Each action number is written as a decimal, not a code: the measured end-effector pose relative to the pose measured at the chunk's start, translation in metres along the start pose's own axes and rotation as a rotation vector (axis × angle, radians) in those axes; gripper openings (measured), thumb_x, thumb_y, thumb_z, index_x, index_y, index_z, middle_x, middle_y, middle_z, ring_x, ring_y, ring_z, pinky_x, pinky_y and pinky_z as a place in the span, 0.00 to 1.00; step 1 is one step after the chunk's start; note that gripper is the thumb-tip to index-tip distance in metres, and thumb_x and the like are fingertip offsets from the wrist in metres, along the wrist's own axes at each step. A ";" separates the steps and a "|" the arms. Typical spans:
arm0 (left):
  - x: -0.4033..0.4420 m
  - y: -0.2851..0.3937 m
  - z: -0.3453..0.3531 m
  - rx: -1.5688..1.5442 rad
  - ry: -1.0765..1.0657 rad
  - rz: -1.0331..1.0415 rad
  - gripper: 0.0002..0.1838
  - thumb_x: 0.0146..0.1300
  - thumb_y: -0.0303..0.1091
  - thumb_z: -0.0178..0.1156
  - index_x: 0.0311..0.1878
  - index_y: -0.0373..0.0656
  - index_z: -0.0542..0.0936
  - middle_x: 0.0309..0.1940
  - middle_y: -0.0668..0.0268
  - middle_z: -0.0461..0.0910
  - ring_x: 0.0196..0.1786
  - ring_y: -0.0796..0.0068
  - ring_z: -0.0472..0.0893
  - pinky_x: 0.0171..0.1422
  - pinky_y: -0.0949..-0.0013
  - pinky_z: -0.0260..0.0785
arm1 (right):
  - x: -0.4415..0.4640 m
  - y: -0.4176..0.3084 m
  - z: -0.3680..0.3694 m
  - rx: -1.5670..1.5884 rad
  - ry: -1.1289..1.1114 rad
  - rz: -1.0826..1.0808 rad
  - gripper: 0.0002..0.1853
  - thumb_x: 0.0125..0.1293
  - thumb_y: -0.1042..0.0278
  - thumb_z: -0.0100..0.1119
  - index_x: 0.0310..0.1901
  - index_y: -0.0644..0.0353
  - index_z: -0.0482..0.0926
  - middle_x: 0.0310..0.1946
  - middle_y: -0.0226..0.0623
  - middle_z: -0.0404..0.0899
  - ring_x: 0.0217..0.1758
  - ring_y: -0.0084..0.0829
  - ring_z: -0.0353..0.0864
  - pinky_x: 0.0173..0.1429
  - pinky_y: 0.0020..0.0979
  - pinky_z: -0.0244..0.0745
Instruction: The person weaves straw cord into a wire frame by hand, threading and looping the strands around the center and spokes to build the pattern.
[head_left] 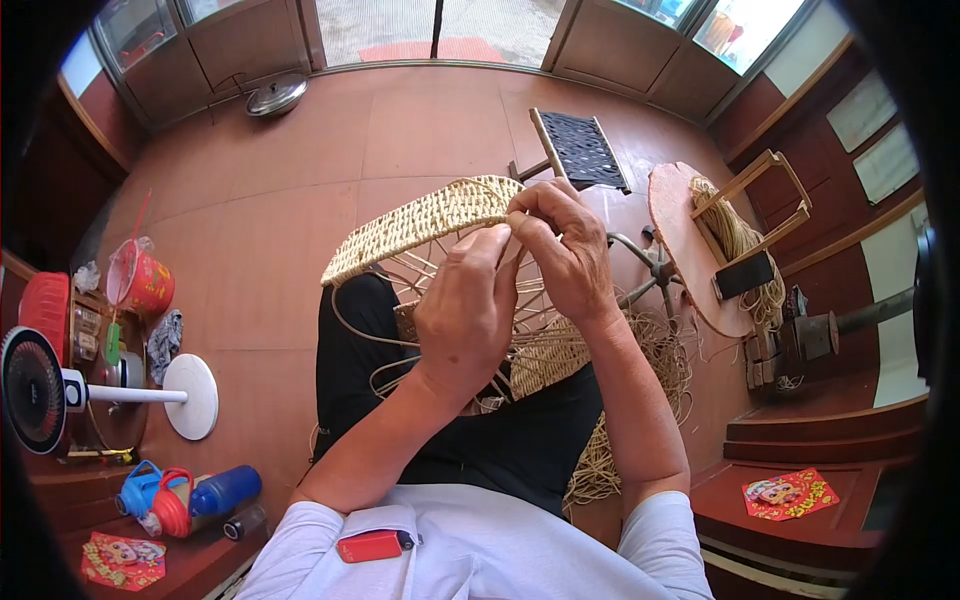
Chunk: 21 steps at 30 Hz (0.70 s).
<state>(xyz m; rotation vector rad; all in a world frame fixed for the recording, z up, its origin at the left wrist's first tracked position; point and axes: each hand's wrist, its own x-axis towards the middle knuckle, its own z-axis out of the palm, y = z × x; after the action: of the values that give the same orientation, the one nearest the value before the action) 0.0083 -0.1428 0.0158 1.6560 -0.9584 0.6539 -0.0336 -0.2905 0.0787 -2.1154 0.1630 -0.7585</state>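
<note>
- Head view: on the red-brown floor [300,220], you sat bent over your work, the round table [690,250] off to your right. A wooden frame [735,187] and a bundle of cord [728,230] lay towards its far right edge, and a black phone [743,277] nearer the close edge.
- Your woven piece [420,222] was above your lap, its left corner over your left knee. It looked pale straw-coloured, tightly and evenly braided along a curved upper band, with bare cords running down openly beneath. A second woven part lay lower, towards your right thigh.
- A tangled cord heap [655,370] lay beside your right leg.
- Your right hand [570,250] had thumb and forefinger narrowed, pinching the woven piece at the right end of its upper band. Your left hand [465,300] met it there, but its back hid most of the fingertips, so what they held could not be told.
- One loose loop [362,335] hung below the left corner. You seemed to be working a fine strand at the rim; by my judgement, the next move called for a steady rim and even tension.
</note>
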 end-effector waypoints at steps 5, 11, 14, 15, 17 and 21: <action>0.004 -0.005 0.023 0.233 0.131 0.047 0.25 0.79 0.28 0.73 0.75 0.39 0.80 0.52 0.54 0.90 0.43 0.59 0.93 0.42 0.60 0.85 | 0.001 0.005 0.005 0.021 0.026 -0.006 0.11 0.73 0.62 0.67 0.43 0.63 0.88 0.37 0.39 0.79 0.41 0.36 0.82 0.48 0.39 0.79; 0.013 -0.017 0.035 0.213 0.205 -0.080 0.25 0.79 0.31 0.74 0.75 0.44 0.83 0.46 0.59 0.89 0.39 0.64 0.93 0.39 0.64 0.85 | 0.015 0.008 0.015 0.019 0.024 0.037 0.13 0.72 0.60 0.68 0.42 0.64 0.87 0.37 0.40 0.79 0.40 0.38 0.81 0.46 0.40 0.77; 0.018 -0.026 0.040 0.191 0.242 -0.087 0.24 0.78 0.31 0.75 0.74 0.44 0.83 0.45 0.61 0.88 0.38 0.68 0.91 0.40 0.64 0.85 | 0.023 0.015 0.022 -0.001 0.024 0.010 0.13 0.73 0.59 0.68 0.42 0.64 0.88 0.37 0.42 0.80 0.39 0.39 0.81 0.47 0.40 0.78; 0.021 -0.029 0.040 0.201 0.249 -0.081 0.23 0.78 0.31 0.75 0.72 0.43 0.84 0.45 0.62 0.88 0.39 0.68 0.91 0.41 0.64 0.85 | 0.025 0.014 0.023 -0.020 0.019 0.007 0.14 0.73 0.58 0.67 0.43 0.63 0.88 0.38 0.43 0.81 0.40 0.40 0.83 0.48 0.41 0.79; 0.023 -0.028 0.041 0.237 0.243 -0.084 0.19 0.77 0.32 0.75 0.67 0.44 0.85 0.45 0.62 0.88 0.41 0.65 0.92 0.42 0.63 0.85 | 0.028 0.018 0.026 -0.025 0.009 0.017 0.14 0.73 0.57 0.66 0.43 0.63 0.88 0.38 0.43 0.81 0.41 0.40 0.84 0.49 0.41 0.80; 0.030 -0.014 0.028 0.320 0.126 -0.115 0.14 0.80 0.31 0.68 0.64 0.45 0.85 0.49 0.61 0.89 0.45 0.57 0.93 0.46 0.58 0.86 | 0.028 0.019 0.024 -0.040 -0.011 0.057 0.15 0.75 0.56 0.64 0.45 0.62 0.88 0.40 0.44 0.83 0.44 0.42 0.86 0.52 0.43 0.81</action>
<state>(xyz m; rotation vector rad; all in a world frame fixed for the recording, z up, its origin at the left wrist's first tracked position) 0.0343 -0.1760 0.0246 1.9083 -0.6876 0.8557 0.0054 -0.2960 0.0657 -2.1430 0.2341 -0.7156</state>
